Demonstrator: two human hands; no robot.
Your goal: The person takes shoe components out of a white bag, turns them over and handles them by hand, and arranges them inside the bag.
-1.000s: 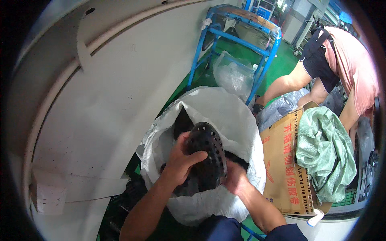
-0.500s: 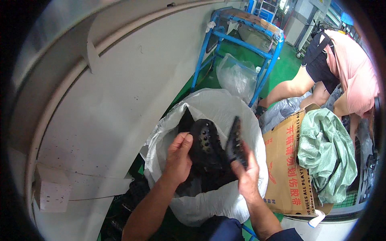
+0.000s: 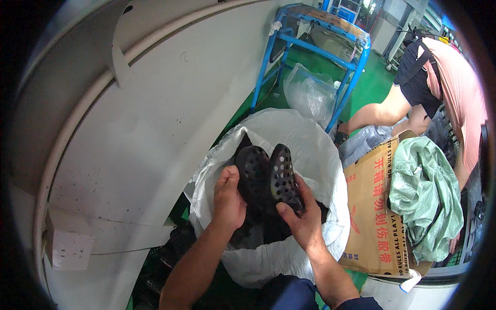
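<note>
My left hand [image 3: 229,200] grips a black clog with round holes [image 3: 251,168] by its side, thumb on top. A second black clog [image 3: 284,181], also full of holes, is pinched in my right hand [image 3: 304,214]. The two clogs are side by side, toes pointing away from me, and seem to touch. Both are held over the mouth of a large white woven sack [image 3: 328,178], whose edge is spread wide. Dark material [image 3: 274,230] lies inside the sack below my hands; its kind cannot be made out.
A cardboard box [image 3: 367,206] stands right of the sack with a green woven sack [image 3: 426,199] draped over it. A blue-framed stool [image 3: 356,72] and a clear plastic bag [image 3: 310,95] stand behind. At right a person [image 3: 454,77] bends down. A white panel [image 3: 144,129] slopes along the left.
My right hand has moved left, bringing its clog next to the other one and turning its holed face toward me. The person at right has reached lower.
</note>
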